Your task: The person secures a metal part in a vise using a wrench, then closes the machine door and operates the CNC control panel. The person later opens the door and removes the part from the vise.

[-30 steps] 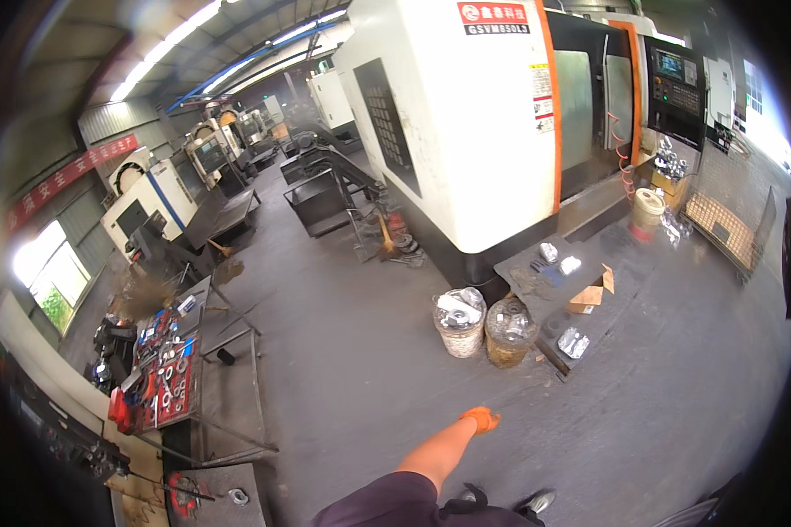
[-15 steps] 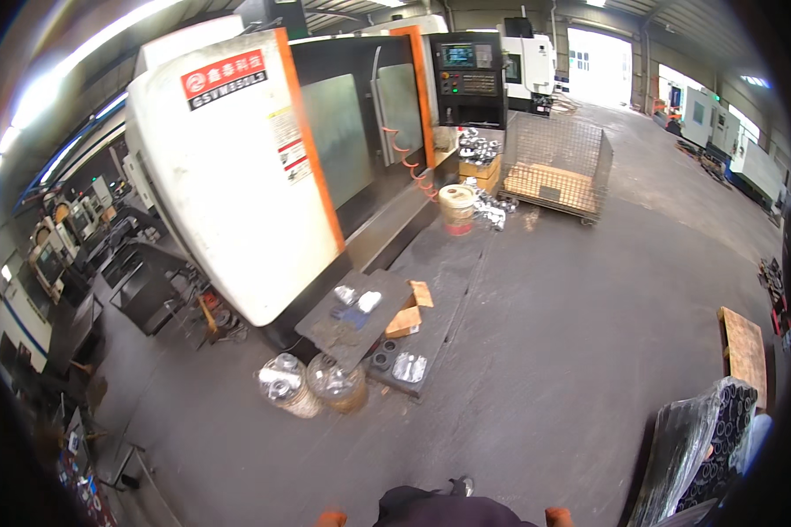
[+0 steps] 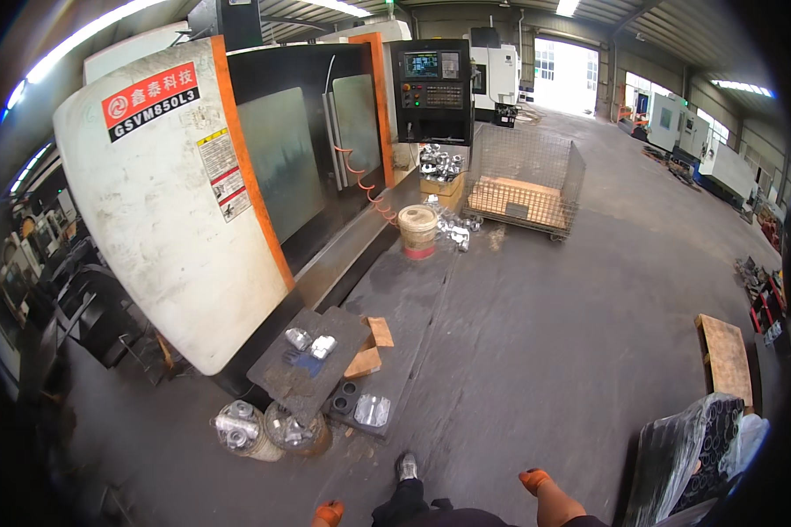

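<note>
My right hand (image 3: 533,480), in an orange glove, hangs out in front at the lower edge with its fingers curled in and nothing seen in it. My left hand (image 3: 329,512), gloved in the same orange, shows only in part at the bottom, also curled, with no object visible in it. Neither touches anything. Nearest the left hand stand two buckets (image 3: 240,429) of shiny metal parts. Behind them is a low dark table (image 3: 277,379) bearing silvery castings (image 3: 323,347) and a blue cloth or glove (image 3: 305,364). My shoe (image 3: 407,466) is forward on the floor.
A large white machine tool (image 3: 176,228) fills the left, with its control panel (image 3: 433,88). Beyond the table are a lidded pail (image 3: 417,230), heaped metal castings and a wire mesh cage (image 3: 527,189). At right stand film-wrapped black tubes (image 3: 685,448) and a wooden pallet (image 3: 725,362).
My view has come nearer the machine and the low table. My right arm has swung forward into sight, and one foot has stepped ahead. The left hand stays low at the edge.
</note>
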Motion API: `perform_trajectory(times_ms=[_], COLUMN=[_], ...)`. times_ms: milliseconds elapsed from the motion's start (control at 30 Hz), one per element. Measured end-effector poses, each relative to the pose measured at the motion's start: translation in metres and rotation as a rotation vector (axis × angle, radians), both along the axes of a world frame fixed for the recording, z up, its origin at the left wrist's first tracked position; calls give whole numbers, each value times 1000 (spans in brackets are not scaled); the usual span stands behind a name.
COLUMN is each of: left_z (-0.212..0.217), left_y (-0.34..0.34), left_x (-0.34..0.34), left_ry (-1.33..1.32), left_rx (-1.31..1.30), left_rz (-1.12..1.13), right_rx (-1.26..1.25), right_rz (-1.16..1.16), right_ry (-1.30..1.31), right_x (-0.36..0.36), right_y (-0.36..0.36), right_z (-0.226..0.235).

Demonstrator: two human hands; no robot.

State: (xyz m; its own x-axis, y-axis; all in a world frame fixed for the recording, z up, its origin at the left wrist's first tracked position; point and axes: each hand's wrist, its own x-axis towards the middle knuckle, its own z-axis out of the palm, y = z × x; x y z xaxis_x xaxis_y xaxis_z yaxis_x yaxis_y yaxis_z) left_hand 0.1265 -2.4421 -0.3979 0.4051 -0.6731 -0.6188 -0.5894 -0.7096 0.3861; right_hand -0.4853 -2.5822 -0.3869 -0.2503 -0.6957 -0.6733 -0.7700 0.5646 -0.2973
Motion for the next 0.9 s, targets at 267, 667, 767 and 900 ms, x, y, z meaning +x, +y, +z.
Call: perform_trajectory(times_ms=[267,667,767,900], left_z=[38,53,52,50], left_y=[-163,-375,-408,-443], left_x=[28,20,9,-7], left_ry=[55,132,129,118], left_rx=[67,37,45,51], left_rz=[-55,-169,-156,-109], right_rx=[252,144,103,62], right_rz=[339,5,-29,-33], right_ry=[326,240,211,184], right_x=[-33,2,7,-7], right_y=[-51,-122,-160,-223], right_z=[-40,-45,-43,-49])
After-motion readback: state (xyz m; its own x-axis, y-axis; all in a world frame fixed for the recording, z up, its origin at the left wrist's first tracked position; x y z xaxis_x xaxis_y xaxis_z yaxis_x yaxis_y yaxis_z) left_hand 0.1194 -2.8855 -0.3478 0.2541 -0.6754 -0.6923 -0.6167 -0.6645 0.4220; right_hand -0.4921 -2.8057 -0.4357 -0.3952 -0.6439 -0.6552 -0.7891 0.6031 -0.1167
